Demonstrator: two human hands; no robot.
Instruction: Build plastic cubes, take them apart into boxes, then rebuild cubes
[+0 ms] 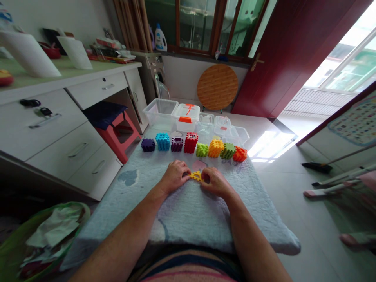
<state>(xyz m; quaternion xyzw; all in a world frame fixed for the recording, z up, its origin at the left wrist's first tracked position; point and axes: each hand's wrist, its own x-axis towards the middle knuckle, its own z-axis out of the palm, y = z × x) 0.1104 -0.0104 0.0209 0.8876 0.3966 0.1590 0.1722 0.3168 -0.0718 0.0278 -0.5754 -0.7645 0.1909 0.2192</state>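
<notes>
While the left hand [174, 176] and the right hand [216, 181] meet at the middle of the grey blanket [188, 219], their fingers are curled and pinch the yellow toothed pieces [196, 176], each hand from its own side. These pieces lie low and almost flat on the cloth, so I judge that this cube is only begun. At 12 o'clock from the hands stands a row of eight finished cubes, from the dark purple cube [148, 145] at 11 o'clock, past the red cube [190, 142], to the orange cube [240, 154] at 1 o'clock. Beyond them are clear plastic boxes [161, 111]; I cannot tell if more loose pieces wait there.
</notes>
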